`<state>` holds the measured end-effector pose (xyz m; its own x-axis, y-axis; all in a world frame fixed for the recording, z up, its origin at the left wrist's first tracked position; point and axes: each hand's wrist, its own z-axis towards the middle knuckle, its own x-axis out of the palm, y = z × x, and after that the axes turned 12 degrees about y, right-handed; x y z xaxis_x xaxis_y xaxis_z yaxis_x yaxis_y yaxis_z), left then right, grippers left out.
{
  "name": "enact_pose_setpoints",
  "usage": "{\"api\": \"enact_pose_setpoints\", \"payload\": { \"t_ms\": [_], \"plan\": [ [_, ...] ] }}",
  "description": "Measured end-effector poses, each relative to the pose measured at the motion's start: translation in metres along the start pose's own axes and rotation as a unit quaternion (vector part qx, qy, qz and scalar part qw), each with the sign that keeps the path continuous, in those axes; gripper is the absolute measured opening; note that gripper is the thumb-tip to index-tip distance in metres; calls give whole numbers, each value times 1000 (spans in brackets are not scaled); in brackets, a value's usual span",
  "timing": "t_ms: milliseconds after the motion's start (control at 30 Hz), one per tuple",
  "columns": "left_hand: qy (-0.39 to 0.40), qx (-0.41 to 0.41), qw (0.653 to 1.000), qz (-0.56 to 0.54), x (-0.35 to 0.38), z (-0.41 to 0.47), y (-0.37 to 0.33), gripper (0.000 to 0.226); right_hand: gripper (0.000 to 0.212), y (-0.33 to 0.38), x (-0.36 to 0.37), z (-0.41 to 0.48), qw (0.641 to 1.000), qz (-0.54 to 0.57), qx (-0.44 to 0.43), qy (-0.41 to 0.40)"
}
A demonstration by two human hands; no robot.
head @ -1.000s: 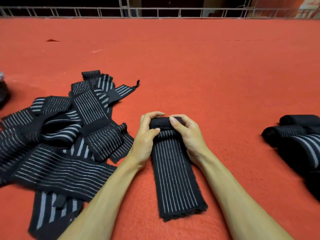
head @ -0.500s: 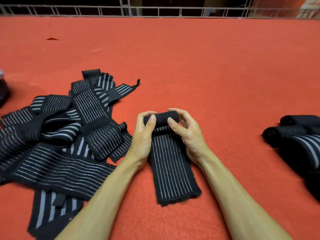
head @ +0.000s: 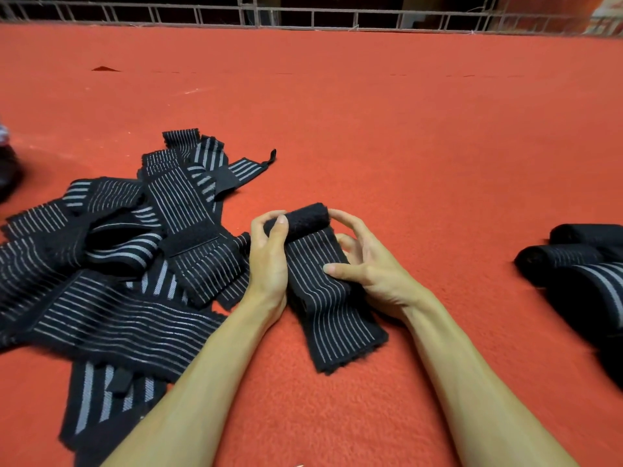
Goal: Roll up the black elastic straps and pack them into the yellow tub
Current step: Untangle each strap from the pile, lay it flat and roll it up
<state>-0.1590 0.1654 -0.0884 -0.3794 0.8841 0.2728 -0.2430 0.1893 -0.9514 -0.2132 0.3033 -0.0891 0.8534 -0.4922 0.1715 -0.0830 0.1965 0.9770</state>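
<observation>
A black elastic strap (head: pixel 330 305) with thin white stripes lies in front of me on the red felt, its far end wound into a small roll (head: pixel 303 219). My left hand (head: pixel 269 261) grips the roll's left end, thumb on top. My right hand (head: pixel 367 264) touches the roll's right end with its fingertips, and its thumb presses on the flat part of the strap. A heap of loose straps (head: pixel 128 257) lies to the left. Several rolled straps (head: pixel 580 264) lie at the right edge. No yellow tub is in view.
The red felt surface (head: pixel 371 129) stretches far ahead to a metal railing (head: pixel 303 18). A dark object (head: pixel 6 170) sits at the left edge, mostly cut off.
The roll has grown and moved slightly away from me; the flat tail is shorter and has slid toward the roll. My right hand's fingers have spread apart, the thumb now on the flat part.
</observation>
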Motion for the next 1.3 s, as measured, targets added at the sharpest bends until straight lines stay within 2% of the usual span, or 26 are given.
{"api": "enact_pose_setpoints", "payload": {
  "t_ms": [67, 233, 433, 567, 667, 833, 967, 1133, 1233, 1300],
  "plan": [
    [26, 4, 1000, -1, 1, -2, -2, 12, 86, 2, 0, -1, 1000, 21, 4, -10],
    [137, 23, 990, -2, 0, -6, -1, 26, 54, 4, 4, 1, 992, 20, 24, -123],
    [236, 57, 969, 52, -1, -9, 0, 50, 37, 8, 9, 4, 981, 0, 31, -190],
    [248, 42, 964, 88, -1, -9, 1, 59, 24, 8, 8, 3, 980, -15, 47, -191],
    [241, 10, 965, 105, -3, -8, 3, 56, 8, 6, 7, 3, 984, -9, 42, -171],
    [248, -28, 967, 50, 0, -6, 7, 41, 23, 5, 4, 3, 988, 61, -45, -136],
    [233, -25, 967, 95, 1, -5, 8, 41, 32, 6, 4, 4, 984, 90, -96, -122],
    [226, 20, 971, 69, 0, -8, 4, 28, 29, 5, 7, 4, 989, 57, -75, -115],
    [244, 26, 968, 61, -4, -6, 5, 27, 22, 3, 8, 6, 984, 37, -51, -165],
    [250, 25, 967, 46, -5, -6, 5, 29, 25, 1, 9, 8, 981, 14, -28, -191]
  ]
}}
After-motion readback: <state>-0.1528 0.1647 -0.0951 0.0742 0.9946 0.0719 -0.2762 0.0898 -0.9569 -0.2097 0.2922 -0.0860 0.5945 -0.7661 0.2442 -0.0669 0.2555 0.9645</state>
